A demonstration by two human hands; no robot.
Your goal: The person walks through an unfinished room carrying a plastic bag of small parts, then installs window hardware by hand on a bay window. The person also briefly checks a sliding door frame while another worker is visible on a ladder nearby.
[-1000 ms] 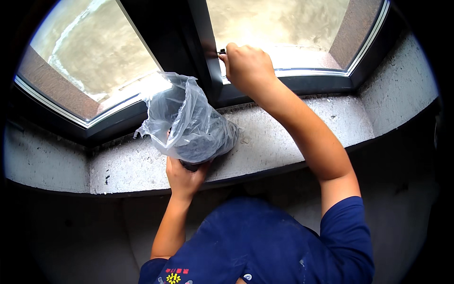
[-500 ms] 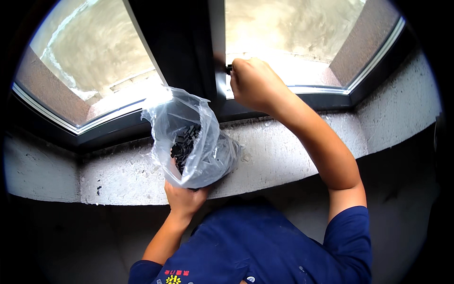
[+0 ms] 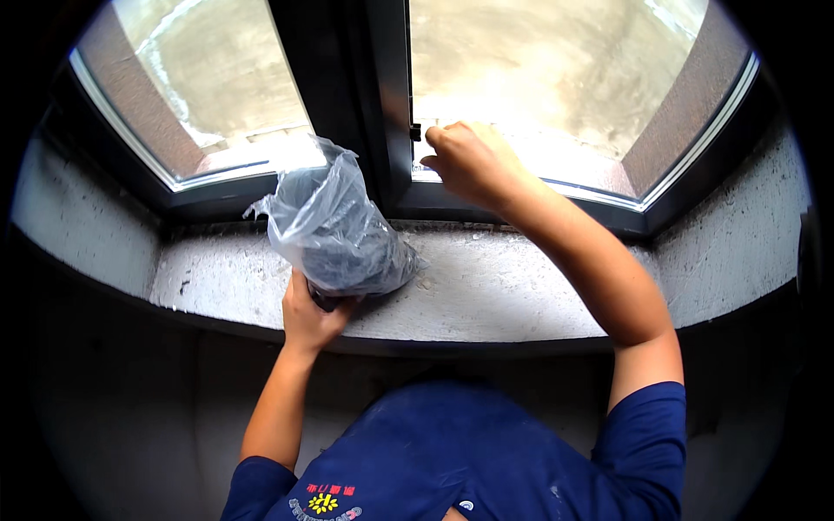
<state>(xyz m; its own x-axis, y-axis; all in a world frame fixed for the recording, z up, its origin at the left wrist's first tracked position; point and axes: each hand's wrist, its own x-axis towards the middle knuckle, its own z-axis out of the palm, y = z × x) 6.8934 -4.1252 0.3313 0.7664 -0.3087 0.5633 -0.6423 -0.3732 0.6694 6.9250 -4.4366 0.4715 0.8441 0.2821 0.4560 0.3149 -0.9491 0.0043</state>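
- Bag of clear, crinkled, soft plastic [image 3: 343, 239], bulging and leaning left, stands on the sill in front of the window's dark upright; its ragged, loose upper edge spreads towards the left-hand pane.
- Through the plastic a dark grey-black filling shows in the lower part; its separate pieces cannot be made out.
- The left hand [image 3: 313, 317] grips the bag low on its near side, the fingers partly hidden by the plastic.
- The right hand [image 3: 473, 165] is loosely curled, thumb and forefinger parted, just beside a small black block-shaped fitting [image 3: 415, 132] on the inner edge of the dark metal window frame [image 3: 395, 178].
- Beneath the bag runs a rough, pale, speckled windowsill [image 3: 512, 291], dark flecks on its left part.
- Beyond the frame, two glass panes, a left-hand pane [image 3: 230, 78] and a right-hand pane [image 3: 556, 78], show sandy-brown ground.
- Nearest is the person's navy-blue short-sleeved shirt [image 3: 452, 434].
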